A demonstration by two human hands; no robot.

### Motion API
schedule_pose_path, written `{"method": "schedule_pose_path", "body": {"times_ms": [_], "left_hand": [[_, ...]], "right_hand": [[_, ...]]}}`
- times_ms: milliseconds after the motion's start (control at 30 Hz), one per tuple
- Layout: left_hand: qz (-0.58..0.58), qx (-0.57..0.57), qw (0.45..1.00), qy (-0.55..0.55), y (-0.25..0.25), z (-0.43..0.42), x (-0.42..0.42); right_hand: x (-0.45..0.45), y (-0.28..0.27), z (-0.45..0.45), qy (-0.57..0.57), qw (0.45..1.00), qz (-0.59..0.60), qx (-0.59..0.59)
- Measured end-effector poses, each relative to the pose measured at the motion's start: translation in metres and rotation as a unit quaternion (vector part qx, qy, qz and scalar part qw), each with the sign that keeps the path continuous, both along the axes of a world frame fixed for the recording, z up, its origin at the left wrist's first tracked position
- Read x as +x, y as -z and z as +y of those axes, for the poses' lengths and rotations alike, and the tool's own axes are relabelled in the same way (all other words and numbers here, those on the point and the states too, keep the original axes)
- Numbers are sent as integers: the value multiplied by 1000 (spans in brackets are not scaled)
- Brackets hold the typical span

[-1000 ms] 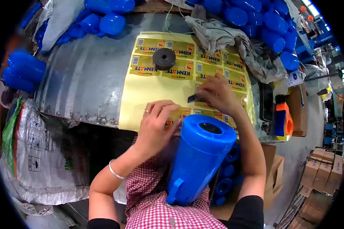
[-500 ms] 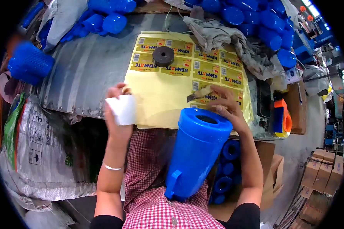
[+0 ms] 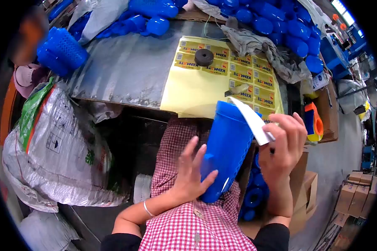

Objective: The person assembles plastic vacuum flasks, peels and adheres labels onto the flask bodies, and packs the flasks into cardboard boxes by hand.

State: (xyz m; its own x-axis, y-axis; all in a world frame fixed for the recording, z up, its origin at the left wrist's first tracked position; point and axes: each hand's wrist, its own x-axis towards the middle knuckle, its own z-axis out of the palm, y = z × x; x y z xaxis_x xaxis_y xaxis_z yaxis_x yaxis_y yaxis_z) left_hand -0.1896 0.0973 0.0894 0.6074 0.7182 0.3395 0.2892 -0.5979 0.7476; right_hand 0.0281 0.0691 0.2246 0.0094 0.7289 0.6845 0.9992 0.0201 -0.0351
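A blue plastic jug (image 3: 227, 152) with a side handle leans across my lap, its top end toward the table edge. My left hand (image 3: 192, 172) is at the jug's left side near the handle, fingers spread. In my right hand (image 3: 282, 144) a white piece of paper (image 3: 252, 121), perhaps a label seen from its back, is pinched beside the jug's upper end. On the table lies a sheet of yellow KENMATE labels (image 3: 188, 90), partly bare. A dark round weight with a hole (image 3: 204, 57) and a short tool with a dark flat end and pale grip (image 3: 237, 90) rest on it.
Blue plastic jugs (image 3: 276, 25) are heaped at the back of the metal table (image 3: 125, 62). A blue perforated basket-like piece (image 3: 63, 52) stands at left, near another person. A white woven sack (image 3: 58, 142) is below. An orange tape dispenser (image 3: 314, 121) sits right, with cartons (image 3: 352, 192) beyond.
The white paper has passed from my left hand to my right. My left hand has moved down to the jug. The short tool now lies on the sheet, apart from my right hand. The view has shifted.
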Motion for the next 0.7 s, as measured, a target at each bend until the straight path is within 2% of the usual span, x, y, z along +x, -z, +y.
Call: {"method": "schedule_pose_path", "body": {"times_ms": [33, 100, 167, 200, 233, 267, 300, 367, 433, 500, 533, 567, 700], "left_hand": [[43, -47, 998, -15, 17, -6, -3], [27, -205, 975, -82, 77, -9, -27], [-20, -120, 979, -166, 58, 1, -45], [-2, -224, 955, -196, 56, 4, -63], [-10, -217, 950, -225, 62, 8, -77], [-19, -205, 952, -225, 66, 12, -93], [-29, -190, 955, -226, 68, 17, -105], [27, -209, 951, -226, 68, 19, -121], [83, -231, 944, -223, 60, 25, -128], [44, -47, 971, -232, 48, 39, -121], [-17, -127, 962, -243, 43, 42, -122], [-47, -69, 965, -250, 36, 49, -120], [-125, -103, 972, -169, -4, 70, -102]], "right_hand": [[1, 3, -2, 6, 1000, 20, 22], [-3, 3, -7, -5, 998, 46, 33], [-4, 15, -11, -18, 987, 141, 72], [-2, 21, -10, -35, 984, 155, 80], [-6, 33, -11, -38, 984, 159, 74], [-12, 47, -13, -33, 945, 323, 46], [-18, 56, -12, -28, 878, 477, 17], [-41, 69, -3, -91, 749, 654, -57], [-60, 85, 4, -120, 683, 697, -185], [-75, 107, 9, -139, 637, 710, -265], [-82, 111, 15, -142, 653, 693, -271], [-86, 111, 21, -136, 651, 694, -276], [-91, 104, 43, -140, 677, 675, -259]]}}
